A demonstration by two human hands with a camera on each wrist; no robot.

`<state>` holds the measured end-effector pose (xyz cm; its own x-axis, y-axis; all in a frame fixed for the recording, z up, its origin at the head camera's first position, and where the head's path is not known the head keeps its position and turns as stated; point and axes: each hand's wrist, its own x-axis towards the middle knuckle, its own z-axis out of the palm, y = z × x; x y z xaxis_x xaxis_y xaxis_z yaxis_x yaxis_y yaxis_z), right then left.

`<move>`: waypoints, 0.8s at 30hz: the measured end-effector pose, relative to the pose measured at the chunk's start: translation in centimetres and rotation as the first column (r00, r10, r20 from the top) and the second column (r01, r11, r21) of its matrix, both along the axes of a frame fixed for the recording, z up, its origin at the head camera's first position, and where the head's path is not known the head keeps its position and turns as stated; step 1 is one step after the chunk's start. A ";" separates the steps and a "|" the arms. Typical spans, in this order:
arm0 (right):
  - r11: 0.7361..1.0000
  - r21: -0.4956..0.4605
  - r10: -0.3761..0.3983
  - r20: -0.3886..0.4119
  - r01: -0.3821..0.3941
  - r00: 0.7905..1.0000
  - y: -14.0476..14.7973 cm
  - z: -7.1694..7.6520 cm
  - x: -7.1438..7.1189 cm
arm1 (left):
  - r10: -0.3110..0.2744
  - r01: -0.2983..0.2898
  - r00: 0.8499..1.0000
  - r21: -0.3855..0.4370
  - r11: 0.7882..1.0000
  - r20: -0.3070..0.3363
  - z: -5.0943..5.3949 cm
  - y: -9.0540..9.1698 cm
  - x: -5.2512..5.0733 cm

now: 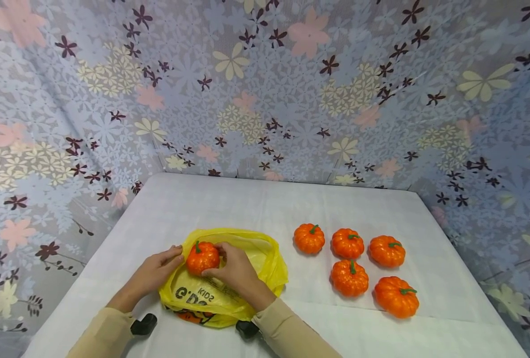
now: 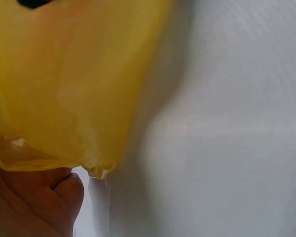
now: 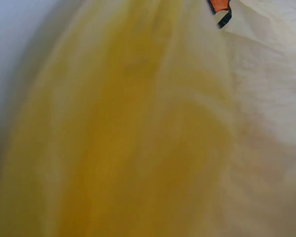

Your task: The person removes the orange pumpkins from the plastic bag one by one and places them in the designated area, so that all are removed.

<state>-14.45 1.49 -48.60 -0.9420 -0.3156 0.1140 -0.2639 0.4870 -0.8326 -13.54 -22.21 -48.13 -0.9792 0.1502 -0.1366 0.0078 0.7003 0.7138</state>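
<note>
A yellow plastic bag (image 1: 265, 258) with dark printed letters lies with its mouth open in the head view. My right hand (image 1: 238, 271) reaches over the bag and pinches a small orange toy pumpkin (image 1: 202, 258) with a green stem, thumb and fingers on its right side. At the bag's left rim, my left hand (image 1: 155, 273) grips the edge. Part of the left hand (image 2: 34, 202) shows below the bag (image 2: 73, 98) in the left wrist view, its fingertips hidden. Only blurred yellow plastic (image 3: 138, 123) fills most of the right wrist view, so the right hand is hidden there.
To the right of the bag, several more toy pumpkins (image 1: 349, 278) sit on the white-covered table (image 1: 247, 204). A flowered cloth (image 1: 265, 99) hangs behind the table and along both sides. Black wrist cameras (image 1: 144, 324) show beneath the sleeves.
</note>
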 end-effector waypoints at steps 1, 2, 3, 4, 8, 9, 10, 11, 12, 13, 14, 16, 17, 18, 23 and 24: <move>1.000 0.001 0.003 0.002 -0.003 1.000 0.0 0.1 0.1 | 0.000 0.000 1.000 0.001 1.000 0.002 0.0 0.0 0.0; 1.000 0.002 0.007 0.004 -0.007 1.000 0.1 0.2 0.1 | 0.000 0.000 1.000 0.001 1.000 0.004 0.0 0.0 0.0; 1.000 0.001 0.011 0.006 -0.011 1.000 0.1 0.2 0.2 | -0.001 0.001 1.000 0.000 1.000 0.003 0.1 -0.1 0.1; 1.000 0.001 0.013 0.009 -0.013 1.000 0.2 0.3 0.2 | -0.002 0.002 1.000 0.001 1.000 0.003 0.1 -0.1 0.1; 1.000 -0.009 0.022 0.019 -0.022 1.000 0.4 0.6 0.3 | -0.005 0.005 1.000 0.004 1.000 -0.007 0.2 -0.1 0.1; 1.000 -0.011 0.023 0.023 -0.022 0.999 0.4 0.7 0.4 | -0.006 0.006 1.000 0.005 1.000 -0.010 0.2 -0.2 0.2; 1.000 -0.014 0.024 0.026 -0.023 0.999 0.5 0.7 0.4 | -0.007 0.007 1.000 0.006 1.000 -0.013 0.2 -0.2 0.2; 1.000 -0.015 0.024 0.033 -0.024 0.999 0.6 0.8 0.4 | -0.008 0.008 1.000 0.005 1.000 -0.016 0.2 -0.2 0.2; 1.000 -0.015 0.024 0.038 -0.024 0.999 0.6 0.8 0.4 | -0.009 0.009 1.000 0.003 1.000 -0.019 0.2 -0.2 0.1; 1.000 -0.017 0.024 0.044 -0.023 0.999 0.7 0.9 0.5 | -0.010 0.010 1.000 0.002 1.000 -0.021 0.2 -0.2 0.1; 1.000 -0.019 0.025 0.047 -0.024 0.999 0.7 0.9 0.5 | -0.011 0.011 1.000 0.003 1.000 -0.023 0.1 -0.2 0.1; 0.999 -0.020 0.028 0.050 -0.027 0.998 0.8 1.0 0.6 | -0.014 0.014 1.000 0.004 1.000 -0.027 0.1 -0.3 0.1; 0.999 -0.022 0.032 0.050 -0.031 0.998 0.8 1.0 0.6 | -0.015 0.015 0.999 0.002 1.000 -0.030 0.1 -0.3 0.1; 0.999 -0.020 0.034 0.045 -0.033 0.998 0.9 1.0 0.6 | -0.015 0.015 0.999 0.002 1.000 -0.031 0.1 -0.3 0.1; 0.998 -0.035 0.047 0.045 -0.046 0.998 1.2 1.5 0.8 | -0.012 0.011 1.000 -0.004 1.000 -0.018 0.1 -0.4 0.1; 0.998 -0.037 0.048 0.049 -0.046 0.998 1.3 1.6 0.9 | -0.011 0.011 1.000 -0.005 1.000 -0.012 0.1 -0.4 0.1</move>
<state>-13.59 2.82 -47.01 -0.9310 -0.3564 0.0791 -0.2435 0.4446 -0.8620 -13.46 -22.57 -48.01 -0.9791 0.1599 -0.1258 0.0236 0.7034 0.7104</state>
